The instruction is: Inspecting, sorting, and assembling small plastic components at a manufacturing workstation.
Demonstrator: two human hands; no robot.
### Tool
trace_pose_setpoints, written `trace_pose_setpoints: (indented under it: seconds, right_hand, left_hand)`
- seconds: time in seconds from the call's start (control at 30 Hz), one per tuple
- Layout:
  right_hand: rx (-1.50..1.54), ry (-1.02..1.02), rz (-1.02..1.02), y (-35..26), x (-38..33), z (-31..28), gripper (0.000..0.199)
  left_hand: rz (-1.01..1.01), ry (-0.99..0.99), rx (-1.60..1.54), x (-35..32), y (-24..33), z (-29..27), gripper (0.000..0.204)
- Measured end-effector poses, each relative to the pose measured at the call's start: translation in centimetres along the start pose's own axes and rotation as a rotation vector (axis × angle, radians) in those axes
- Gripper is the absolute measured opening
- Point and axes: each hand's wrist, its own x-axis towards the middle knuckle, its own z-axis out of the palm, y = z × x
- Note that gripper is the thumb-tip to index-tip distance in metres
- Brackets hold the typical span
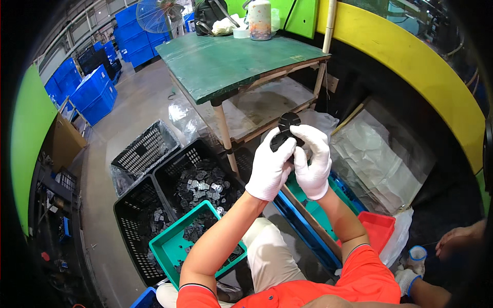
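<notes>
Held up by left hand (269, 167) and right hand (314, 167), both white-gloved, with a black part (289, 121) caught between the fingertips. Stands well above the lap, in front of the lower shelf (280, 97) of a green-topped table (226, 61) as seen from the head. Runs lengthwise away from the body, from between the thumbs toward the table, leaning slightly to the right. Points a rounded end, crossed by thin pale lines, at the table and turns a broad face toward the viewer. Cannot tell, past the gloves, whether to count one piece or two close together.

Pinches the near end from the left with thumb and bent fingers of the left hand, nearly closed around it. Grips from the opposite side with the right hand, also nearly closed, with forefinger bent over toward the middle and thumb just beside the left hand's.

Includes, at lower left, a green tray (169, 251) with small dark parts (192, 233) inside, overlapping in view the black crates (131, 226), where a heap of grey metal pieces (200, 187) catches the light. Shows a red tray (379, 230) beyond the right forearm, another person's bare hand (462, 238) at the right edge, and stacked blue bins (97, 95) at far left.
</notes>
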Motion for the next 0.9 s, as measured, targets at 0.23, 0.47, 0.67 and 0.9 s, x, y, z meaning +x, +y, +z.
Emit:
trace_pose_setpoints:
  seconds: [0.23,0.47,0.67,0.9]
  right_hand:
    - [0.002,0.005,0.235,-2.8,1.0,-3.5,0.044]
    - [0.612,-0.075,0.870,-4.8,2.5,-6.0,0.025]
    - [0.777,0.083,0.958,-5.1,2.3,-7.0,0.019]
    - [0.861,0.125,0.934,-5.2,2.4,-8.2,0.017]
  left_hand:
    - [-0.033,-0.045,0.080,-1.8,-0.7,2.3,0.039]
    - [-0.132,-0.113,0.150,-3.2,-1.0,3.5,0.040]
    - [-0.123,-0.147,0.179,-3.8,-1.6,4.1,0.037]
    - [-0.121,-0.109,0.210,-4.2,-1.4,4.7,0.029]
